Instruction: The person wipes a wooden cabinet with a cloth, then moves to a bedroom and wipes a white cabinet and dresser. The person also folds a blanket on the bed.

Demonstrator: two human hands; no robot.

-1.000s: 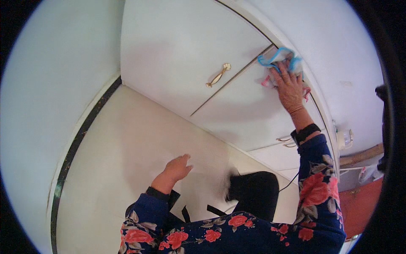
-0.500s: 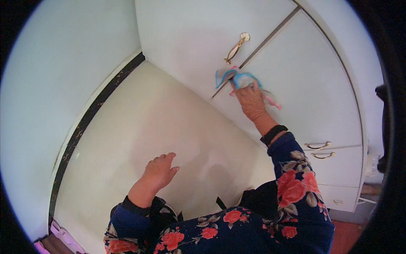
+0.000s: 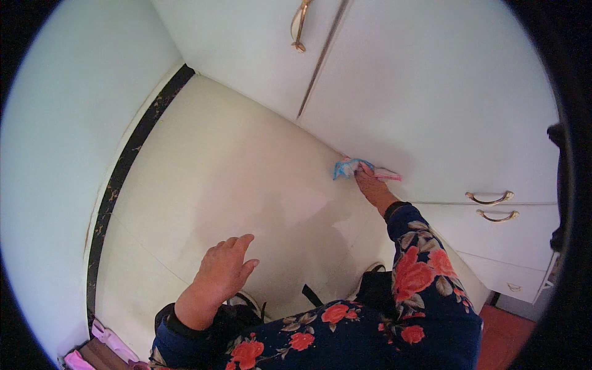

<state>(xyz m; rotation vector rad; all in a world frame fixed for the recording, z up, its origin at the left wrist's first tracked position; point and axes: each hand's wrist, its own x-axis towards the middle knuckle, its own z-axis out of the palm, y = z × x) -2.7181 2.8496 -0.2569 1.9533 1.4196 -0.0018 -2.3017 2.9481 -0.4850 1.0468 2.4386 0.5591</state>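
My right hand (image 3: 369,184) presses a crumpled blue and pink cloth (image 3: 349,167) against the bottom edge of a white cupboard door (image 3: 431,98), close to the floor. My left hand (image 3: 223,270) hovers over the cream floor (image 3: 234,179) with its fingers loosely apart and nothing in it. Both sleeves are dark blue with red flowers.
A second white door (image 3: 246,43) with a brass handle (image 3: 300,24) stands to the left. Drawers with brass handles (image 3: 490,199) are at the right. A black strip (image 3: 132,154) borders the floor along the pale left wall (image 3: 55,123). Pink items (image 3: 105,345) lie at the lower left.
My right hand has wiped the cloth down the cupboard door from near the handle to the door's bottom edge. The view has tilted lower; my left hand stays over the floor.
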